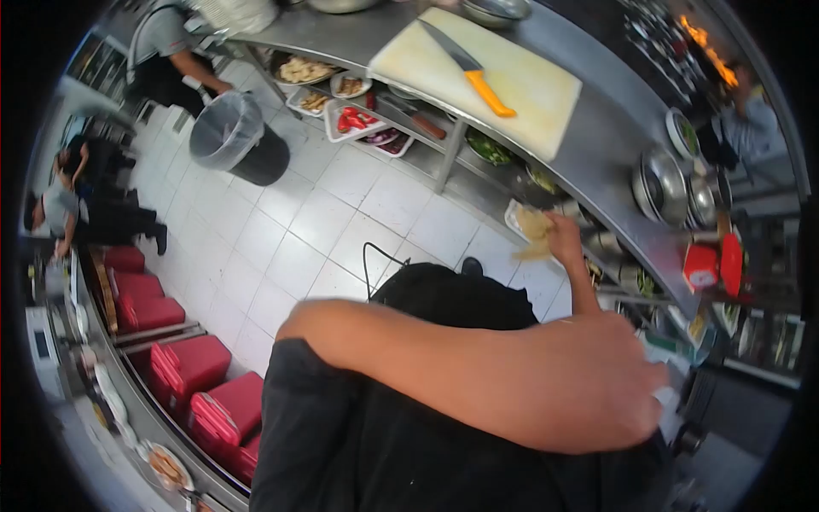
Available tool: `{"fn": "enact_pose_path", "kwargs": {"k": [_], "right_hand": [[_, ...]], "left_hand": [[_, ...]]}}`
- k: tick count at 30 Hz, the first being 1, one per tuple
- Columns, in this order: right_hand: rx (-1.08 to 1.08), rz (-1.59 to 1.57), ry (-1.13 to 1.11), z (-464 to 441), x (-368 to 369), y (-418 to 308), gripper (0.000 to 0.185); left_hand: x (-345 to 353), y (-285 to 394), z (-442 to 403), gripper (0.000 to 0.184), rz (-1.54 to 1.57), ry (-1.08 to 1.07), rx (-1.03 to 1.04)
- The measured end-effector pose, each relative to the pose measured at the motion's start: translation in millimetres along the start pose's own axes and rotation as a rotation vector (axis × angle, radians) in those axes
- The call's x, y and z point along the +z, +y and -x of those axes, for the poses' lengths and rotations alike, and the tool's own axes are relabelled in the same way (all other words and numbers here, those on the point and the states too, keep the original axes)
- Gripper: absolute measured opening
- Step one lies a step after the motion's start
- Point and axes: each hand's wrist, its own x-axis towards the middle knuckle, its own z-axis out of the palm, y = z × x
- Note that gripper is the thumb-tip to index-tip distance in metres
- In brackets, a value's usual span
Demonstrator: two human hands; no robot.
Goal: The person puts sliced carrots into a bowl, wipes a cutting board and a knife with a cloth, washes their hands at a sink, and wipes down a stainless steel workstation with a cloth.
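Observation:
My right hand point(563, 239) reaches to the lower shelf beneath the counter, its fingers closed on a pale yellowish item point(534, 225) over a white tray point(514, 215). What the item is I cannot make out. My left forearm crosses in front of my body, and my left hand point(627, 401) is at the right, blurred by motion with its fingers unclear. A small white thing point(668, 398) shows beside it; whether the hand touches it is unclear. Up on the counter, a yellow-handled knife point(490, 92) lies on a white cutting board point(537, 107).
The steel counter point(597, 183) curves past metal bowls point(661, 183) and a red scale point(701, 266). Trays of food point(354, 119) line its shelf. A person point(162, 51) holds a lined bin point(247, 145); others stand left and at the far right. Red containers point(192, 363) are at left.

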Motion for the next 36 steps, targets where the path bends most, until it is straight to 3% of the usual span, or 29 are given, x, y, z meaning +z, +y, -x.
{"fn": "enact_pose_path", "kwargs": {"k": [2, 5, 7, 10, 12, 15, 18, 20, 22, 26, 29, 33, 34, 35, 36], "right_hand": [[-0.053, -0.040, 0.083, 0, -8, 18, 0.043], [0.208, -0.272, 0.098, -12, -73, 2, 0.044], [0.058, -0.190, 0.329, -31, -108, 6, 0.046], [0.036, -0.010, 0.443, -68, -149, 15, 0.045], [0.010, 0.034, 0.519, -93, -155, 1, 0.044], [-0.254, 0.567, 0.625, -131, -138, 2, 0.039], [-0.147, 0.040, 0.414, -137, -104, -49, 0.031], [-0.113, 0.016, 0.205, -115, -86, -122, 0.027], [-0.194, -0.183, 0.004, -112, -50, -142, 0.027], [-0.142, -0.221, -0.298, -87, -11, -166, 0.030], [-0.254, -0.110, -0.375, -88, 51, -99, 0.031], [-0.205, 0.229, -0.384, -42, 114, 6, 0.035], [-0.200, 0.138, -0.520, -25, 118, 25, 0.035], [0.183, -0.196, -0.608, -4, 133, 52, 0.032], [0.430, -0.452, -0.624, 16, 152, 86, 0.028]], "left_hand": [[-12, -4, 35, 0.018, 0.031, 0.055, -0.184], [-23, -4, 91, 0.019, 0.037, 0.440, -0.464], [-28, 5, 129, 0.018, 0.003, 0.594, -0.668], [-24, 19, 187, 0.015, -0.132, 0.771, -0.962], [-11, 26, 221, 0.014, -0.103, 1.021, -1.078], [-6, 41, 244, 0.013, -0.106, 1.190, -1.196], [-4, 48, 254, 0.014, -0.149, 1.248, -1.218], [-5, 49, 259, 0.014, -0.185, 1.259, -1.215], [-8, 47, 261, 0.014, -0.226, 1.247, -1.213], [-17, 44, 265, 0.014, -0.277, 1.203, -1.216], [-28, 39, 266, 0.014, -0.285, 1.200, -1.206], [-41, 21, 271, 0.014, -0.279, 1.210, -1.180], [-45, 15, 271, 0.013, -0.275, 1.216, -1.174], [-50, 9, 272, 0.013, -0.259, 1.193, -1.189], [-55, 4, 272, 0.013, -0.242, 1.168, -1.206]]}}
